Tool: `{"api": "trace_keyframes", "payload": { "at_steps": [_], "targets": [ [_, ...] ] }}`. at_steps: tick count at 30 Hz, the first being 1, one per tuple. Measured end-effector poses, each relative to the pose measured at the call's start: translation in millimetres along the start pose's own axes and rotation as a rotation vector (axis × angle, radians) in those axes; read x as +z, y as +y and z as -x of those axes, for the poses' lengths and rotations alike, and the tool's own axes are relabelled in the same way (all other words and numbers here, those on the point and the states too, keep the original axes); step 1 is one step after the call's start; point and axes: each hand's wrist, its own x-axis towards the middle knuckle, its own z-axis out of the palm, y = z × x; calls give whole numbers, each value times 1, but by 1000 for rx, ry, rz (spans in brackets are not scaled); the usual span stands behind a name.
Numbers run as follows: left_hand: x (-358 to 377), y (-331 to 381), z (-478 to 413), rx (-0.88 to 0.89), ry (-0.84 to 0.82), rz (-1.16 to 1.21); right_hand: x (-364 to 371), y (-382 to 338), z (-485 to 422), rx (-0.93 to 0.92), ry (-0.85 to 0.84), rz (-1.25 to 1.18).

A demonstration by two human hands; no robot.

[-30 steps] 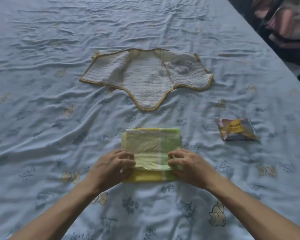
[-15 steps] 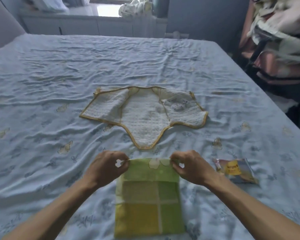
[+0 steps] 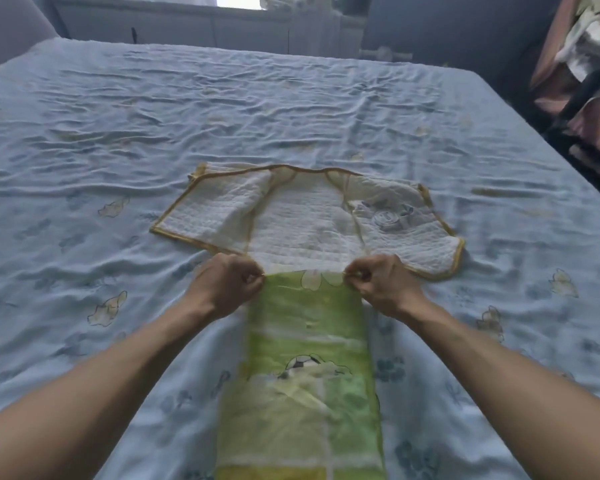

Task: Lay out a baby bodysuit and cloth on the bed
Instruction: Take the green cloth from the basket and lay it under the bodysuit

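Observation:
A white quilted baby bodysuit [image 3: 305, 220] with yellow trim lies spread open on the blue bed sheet [image 3: 118, 133]. A green and yellow cloth [image 3: 305, 386] with a football print stretches from the bottom edge up to the bodysuit's lower part. My left hand [image 3: 227, 284] pinches the cloth's far left corner. My right hand [image 3: 381, 282] pinches its far right corner. Both fists sit right at the bodysuit's lower edge, and the cloth's far edge covers the bodysuit's bottom point.
The bed's right edge [image 3: 541, 133] drops off toward piled clothes and bags [image 3: 586, 81]. A low cabinet [image 3: 194, 26] runs along the wall behind the bed. A grey headboard or cushion [image 3: 4, 29] is at the far left.
Both hands have pulled the cloth's far edge away from me, unfolding it into a long strip that now reaches the bodysuit. The small packet on the right is out of view.

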Motion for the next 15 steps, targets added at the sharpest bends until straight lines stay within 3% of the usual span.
{"api": "trace_keyframes", "payload": {
  "at_steps": [4, 10, 13, 15],
  "targets": [
    [28, -12, -1, -11, 26, -2, 29, 12, 2, 58, 55, -5],
    [19, -9, 7, -5, 130, 110, 32, 8, 14, 6, 167, 23],
    [2, -3, 26, -1, 139, 140, 22, 1, 30, -74, 139, 39],
    [-5, 2, 48, 7, 42, 166, 16, -10, 48, -132, 43, 0]
  ]
}}
